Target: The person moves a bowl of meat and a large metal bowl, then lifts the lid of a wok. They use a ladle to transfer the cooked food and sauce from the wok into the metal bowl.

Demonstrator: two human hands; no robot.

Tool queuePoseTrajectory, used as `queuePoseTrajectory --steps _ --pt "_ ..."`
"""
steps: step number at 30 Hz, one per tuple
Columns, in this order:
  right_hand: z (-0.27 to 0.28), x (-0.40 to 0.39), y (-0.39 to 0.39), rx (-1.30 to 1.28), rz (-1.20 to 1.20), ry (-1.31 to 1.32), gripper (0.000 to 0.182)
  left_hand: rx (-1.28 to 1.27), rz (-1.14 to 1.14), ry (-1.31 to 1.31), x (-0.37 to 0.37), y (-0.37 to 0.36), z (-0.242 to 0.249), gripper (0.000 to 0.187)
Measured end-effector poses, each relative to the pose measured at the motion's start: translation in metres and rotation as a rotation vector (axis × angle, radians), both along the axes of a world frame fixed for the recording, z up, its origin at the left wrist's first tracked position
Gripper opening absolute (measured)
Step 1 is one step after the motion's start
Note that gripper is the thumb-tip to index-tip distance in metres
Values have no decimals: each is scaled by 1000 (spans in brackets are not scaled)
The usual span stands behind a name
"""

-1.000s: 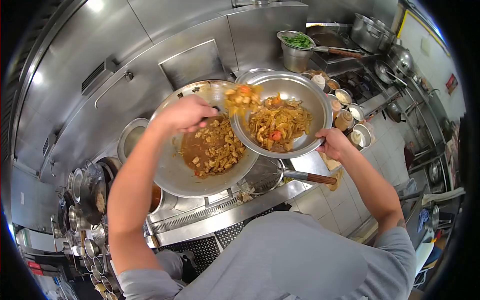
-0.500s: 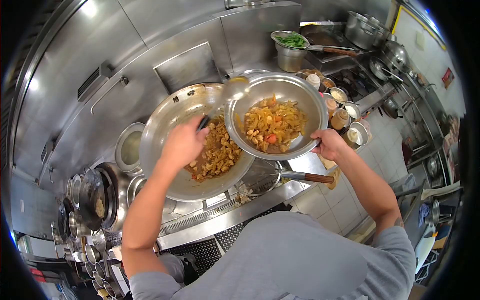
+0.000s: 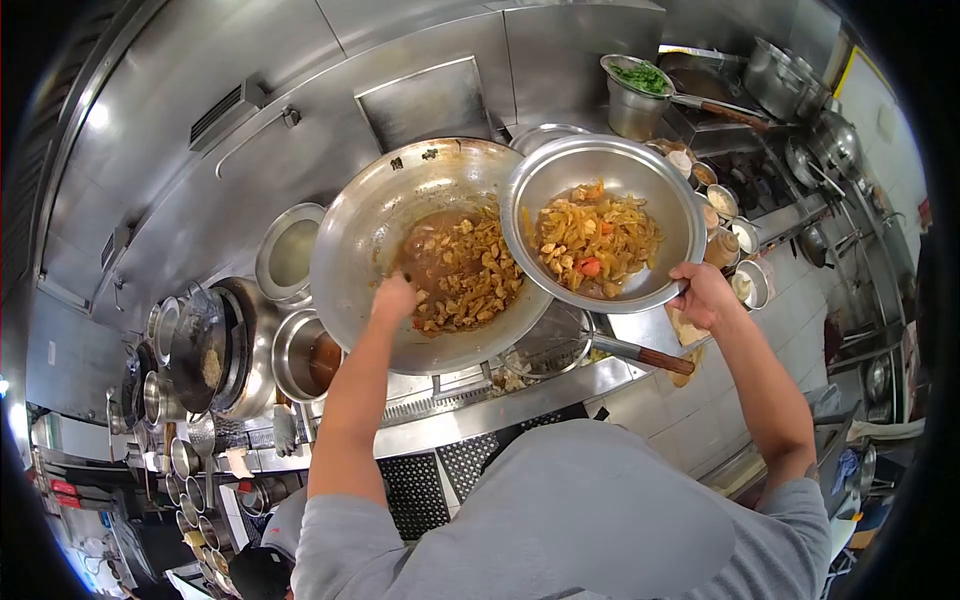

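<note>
A large steel wok holds cooked meat pieces in brown sauce. My left hand is over the wok's near left part, closed on a ladle whose handle and bowl are now mostly hidden by the hand and the food. With my right hand I grip the right rim of a wide steel bowl. Inside that bowl lies a heap of yellow-brown strips with meat and a few red-orange pieces. The bowl is tilted a little and overlaps the wok's right edge.
A wire strainer with a wooden handle rests below the bowl. Greens in a sieve sit over a pot at the back. Sauce bottles and small tubs stand to the right. Pots and stacked woks are left.
My left hand has lowered the ladle from beside the bowl's rim down into the wok. The view has shifted, so the wok and bowl appear farther right. My right hand keeps the bowl.
</note>
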State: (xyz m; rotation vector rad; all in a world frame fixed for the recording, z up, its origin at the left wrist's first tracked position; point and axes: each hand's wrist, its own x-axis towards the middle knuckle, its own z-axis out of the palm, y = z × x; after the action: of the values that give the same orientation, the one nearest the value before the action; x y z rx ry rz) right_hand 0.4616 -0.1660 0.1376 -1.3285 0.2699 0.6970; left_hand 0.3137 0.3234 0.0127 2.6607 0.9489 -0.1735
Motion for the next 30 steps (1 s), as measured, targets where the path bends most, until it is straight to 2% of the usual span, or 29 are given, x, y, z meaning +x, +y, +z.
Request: queuePoseTrajectory --steps 5,7,8,10,11,13,16,21,27,30 --pt "-5 3 -1 -17 3 -1 20 -253 -181 -28 27 -34 -13 44" --pt "-4 2 0 -14 -3 -6 19 -732 46 -23 25 -51 -2 34" --pt "-1 0 1 -13 -4 -9 19 -732 43 -26 23 -56 6 34" --pt "4 -3 3 -14 -8 -5 19 -1008 155 -54 18 -62 17 21" --pt "4 -2 2 -14 -8 -7 19 -1008 154 -56 15 -61 16 21" --pt "2 0 1 -30 -2 -5 19 -1169 172 -141 6 -55 18 15" --pt "4 -3 3 -9 -14 -10 20 -1195 147 -185 -8 -45 34 15" --pt "5 -2 2 -23 9 -24 20 -1121 194 -155 -20 -30 93 15" --pt "6 1 1 -23 26 -26 20 -967 170 -182 -27 -10 184 15" --pt "6 0 1 -15 34 -31 20 -845 48 -181 -23 -14 242 16"
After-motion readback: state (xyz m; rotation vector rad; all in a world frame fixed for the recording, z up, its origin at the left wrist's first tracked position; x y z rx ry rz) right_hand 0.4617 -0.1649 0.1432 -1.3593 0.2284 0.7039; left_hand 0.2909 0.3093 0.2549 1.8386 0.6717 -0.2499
